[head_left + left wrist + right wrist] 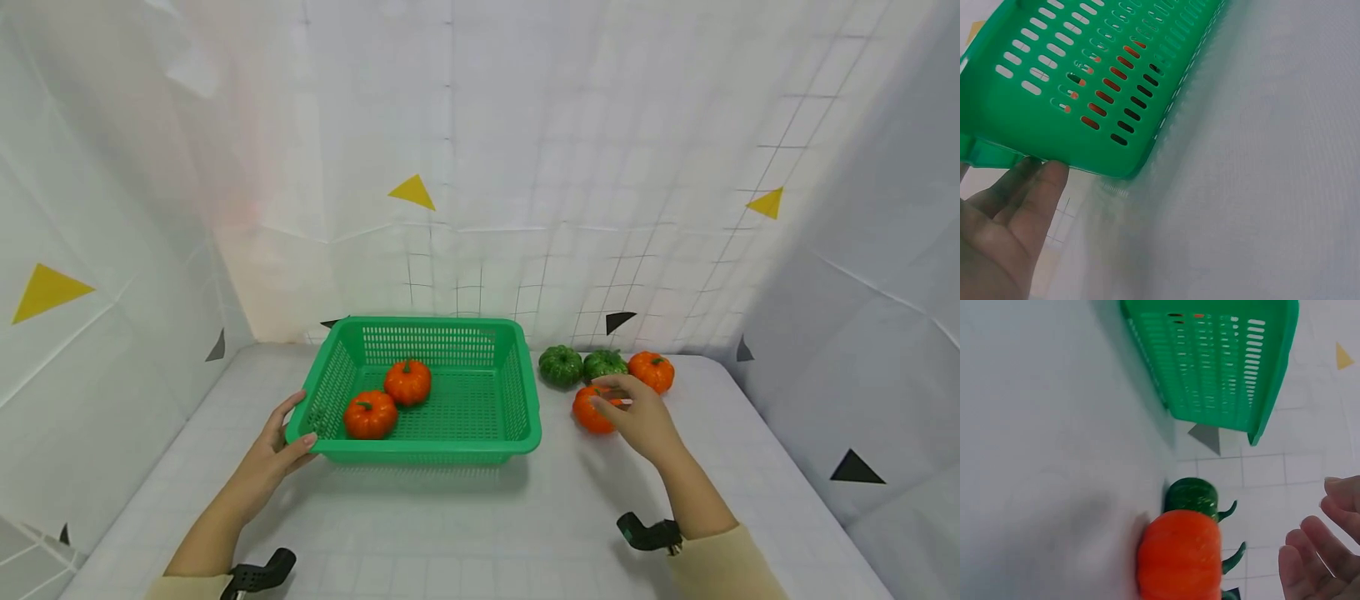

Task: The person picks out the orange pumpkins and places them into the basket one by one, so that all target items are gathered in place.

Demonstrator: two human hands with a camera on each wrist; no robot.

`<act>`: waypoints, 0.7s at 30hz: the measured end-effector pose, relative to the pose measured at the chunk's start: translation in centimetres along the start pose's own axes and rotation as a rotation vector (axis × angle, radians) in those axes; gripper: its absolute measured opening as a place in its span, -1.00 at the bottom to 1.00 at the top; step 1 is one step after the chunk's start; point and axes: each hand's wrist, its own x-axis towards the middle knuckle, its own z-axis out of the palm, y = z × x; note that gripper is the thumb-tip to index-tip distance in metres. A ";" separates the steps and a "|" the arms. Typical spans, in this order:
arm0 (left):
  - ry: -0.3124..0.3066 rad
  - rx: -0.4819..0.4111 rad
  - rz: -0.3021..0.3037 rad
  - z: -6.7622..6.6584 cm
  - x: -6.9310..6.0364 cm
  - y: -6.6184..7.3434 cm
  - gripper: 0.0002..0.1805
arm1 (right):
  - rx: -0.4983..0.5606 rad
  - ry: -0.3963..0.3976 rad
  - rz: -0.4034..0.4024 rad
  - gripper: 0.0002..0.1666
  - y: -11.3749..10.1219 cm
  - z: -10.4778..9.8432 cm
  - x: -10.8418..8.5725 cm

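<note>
My left hand [262, 467] holds the front left corner of a green plastic basket [412, 451], thumb on the rim; in the left wrist view, fingers of that hand [1013, 225] meet the basket's [1054, 140] edge. Two orange pumpkins, one nearer [371, 415] and one farther [407, 382], sit inside. Right of the basket, my right hand [637, 417] hovers over another orange pumpkin [591, 411], fingers relaxed and parted. The right wrist view has this hand [1329, 556] apart from the pumpkin [1179, 556], holding nothing.
Behind the right hand stand two green pumpkins, one left [560, 367] and one partly hidden [604, 364], plus an orange pumpkin [652, 372]. White sheeting [480, 167] with yellow and black triangles rises behind and beside the white table [465, 525].
</note>
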 end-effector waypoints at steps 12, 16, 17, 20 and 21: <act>-0.003 0.012 0.008 0.0 0.1 -0.3 -0.16 | -0.023 0.056 0.067 -0.57 3.4 -0.3 -0.6; -0.006 0.006 0.008 0.0 0.0 -0.3 -0.15 | -0.032 0.059 0.078 -0.55 4.3 -0.2 -0.6; -0.005 0.004 0.009 0.0 0.0 -0.2 -0.15 | -0.033 0.057 0.085 -0.54 4.5 -0.1 -0.6; -0.007 -0.004 0.010 0.0 -0.1 -0.1 -0.15 | -0.040 0.043 0.103 -0.51 5.2 0.2 -0.5; -0.007 -0.008 0.009 0.0 -0.1 -0.1 -0.15 | -0.043 0.038 0.110 -0.49 5.4 0.2 -0.4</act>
